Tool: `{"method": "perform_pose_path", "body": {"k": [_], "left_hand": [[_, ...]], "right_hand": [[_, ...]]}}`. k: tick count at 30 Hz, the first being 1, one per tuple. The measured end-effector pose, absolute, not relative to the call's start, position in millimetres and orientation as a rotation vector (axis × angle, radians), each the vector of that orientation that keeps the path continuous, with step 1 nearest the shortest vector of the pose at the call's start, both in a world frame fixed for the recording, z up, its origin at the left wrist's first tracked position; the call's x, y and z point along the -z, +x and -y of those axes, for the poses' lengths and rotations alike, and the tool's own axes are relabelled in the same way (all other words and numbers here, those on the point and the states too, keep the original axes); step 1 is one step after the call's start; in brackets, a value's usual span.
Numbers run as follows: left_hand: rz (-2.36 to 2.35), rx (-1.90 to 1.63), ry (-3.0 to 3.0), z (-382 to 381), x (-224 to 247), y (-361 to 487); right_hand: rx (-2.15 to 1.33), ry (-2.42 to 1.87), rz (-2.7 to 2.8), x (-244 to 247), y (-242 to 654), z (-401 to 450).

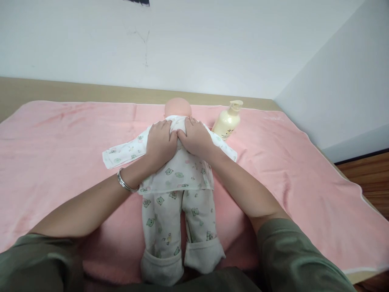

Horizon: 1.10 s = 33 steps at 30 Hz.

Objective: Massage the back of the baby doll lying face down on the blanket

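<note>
A baby doll (pixel 178 107) lies face down on a pink blanket, its bald head pointing away from me. It wears a white printed top (pixel 185 174) and matching trousers (pixel 164 223) with rolled cuffs. On the left side of its upper back rests my left hand (pixel 161 140), palm down with fingers stretched out. My right hand (pixel 196 136) lies flat on the right side in the same way. The two thumbs meet near the middle of the back. Both sleeves of the top spread outward, and the doll's face is hidden.
A cream pump bottle (pixel 227 121) leans on the blanket just right of the doll's head. The pink blanket (pixel 60 162) covers most of the wooden surface (pixel 127 95). A white wall (pixel 197 48) stands behind, and another wall (pixel 346 81) closes off the right side.
</note>
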<state>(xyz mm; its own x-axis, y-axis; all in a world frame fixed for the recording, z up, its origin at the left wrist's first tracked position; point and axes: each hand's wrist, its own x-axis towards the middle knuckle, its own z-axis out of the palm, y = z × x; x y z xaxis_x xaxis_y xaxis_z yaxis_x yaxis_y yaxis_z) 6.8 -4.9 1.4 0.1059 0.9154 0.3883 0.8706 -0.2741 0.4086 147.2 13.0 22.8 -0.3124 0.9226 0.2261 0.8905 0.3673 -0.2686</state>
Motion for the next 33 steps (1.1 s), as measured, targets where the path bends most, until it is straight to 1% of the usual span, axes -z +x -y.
{"method": "perform_pose_path", "body": {"k": [6, 10, 16, 21, 25, 27, 30, 33], "left_hand": [[-1.8, -0.924, 2.332, 10.7, 0.8, 9.5], [-1.766, -0.87, 2.253, -2.8, -0.2, 2.4], [-1.773, -0.842, 2.168, -17.4, -0.4, -6.6], [-1.809, -0.783, 2.317, -2.2, -5.4, 1.6], [-1.839, -0.859, 2.414, 20.3, -0.7, 14.8], [-1.823, -0.864, 2.438, 26.4, 2.4, 18.6], [-1.809, -0.811, 2.403, 23.0, 2.2, 17.3], [-1.839, -0.77, 2.315, 8.6, -2.0, 9.7]], "right_hand": [[-0.125, -1.594, 2.37, -28.5, 149.2, -11.2], [0.015, -1.626, 2.379, -27.1, 140.3, 7.3], [0.207, -1.483, 2.497, -27.3, 130.9, 46.6], [0.147, -1.355, 2.629, -32.2, 141.3, 26.4], [-0.097, -1.522, 2.478, -33.1, 150.0, -5.5], [-0.159, -1.586, 2.423, -33.2, 151.0, -12.2], [-0.108, -1.609, 2.445, -32.6, 148.8, -7.7], [0.051, -1.564, 2.485, -30.1, 144.2, 7.9]]}}
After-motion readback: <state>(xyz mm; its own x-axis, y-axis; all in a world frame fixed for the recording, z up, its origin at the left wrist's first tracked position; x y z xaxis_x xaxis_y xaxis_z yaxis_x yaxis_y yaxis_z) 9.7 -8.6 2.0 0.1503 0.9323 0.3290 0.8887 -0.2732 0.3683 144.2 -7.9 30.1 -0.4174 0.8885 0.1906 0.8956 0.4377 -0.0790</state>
